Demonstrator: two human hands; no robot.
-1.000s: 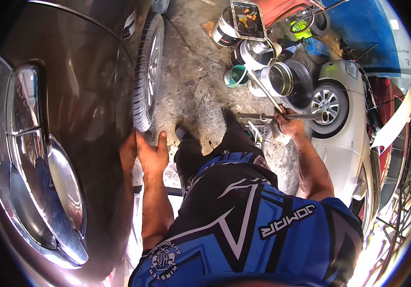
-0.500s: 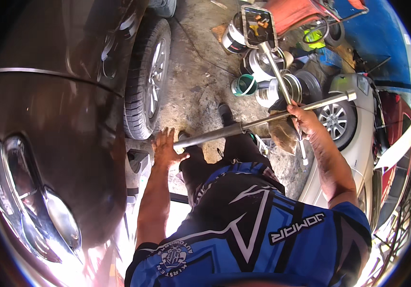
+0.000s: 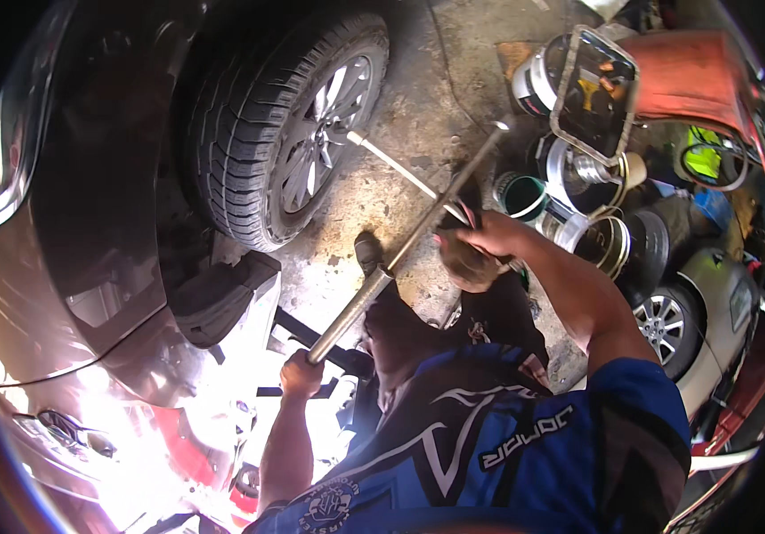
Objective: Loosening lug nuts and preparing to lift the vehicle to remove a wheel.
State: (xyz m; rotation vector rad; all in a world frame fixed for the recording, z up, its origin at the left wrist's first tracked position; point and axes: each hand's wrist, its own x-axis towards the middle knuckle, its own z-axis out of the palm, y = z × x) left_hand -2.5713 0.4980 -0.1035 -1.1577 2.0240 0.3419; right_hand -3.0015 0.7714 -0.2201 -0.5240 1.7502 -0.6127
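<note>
Left hand point(image 3: 301, 374) closed round lower end of long grey metal pipe handle point(image 3: 382, 276), centre frame; right hand point(image 3: 472, 254) grips silver cross-shaped wheel wrench point(image 3: 400, 169) near its hub. Wrench arm points at black car tyre with grey alloy rim point(image 3: 298, 133), upper left. Best keep both grips firm, socket square. Wrench tip contact unclear; lower left glare-washed.

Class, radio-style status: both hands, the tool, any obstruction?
Left hand grips pipe handle. Right hand grips cross wrench. Car wheel close left, untouched.
</note>
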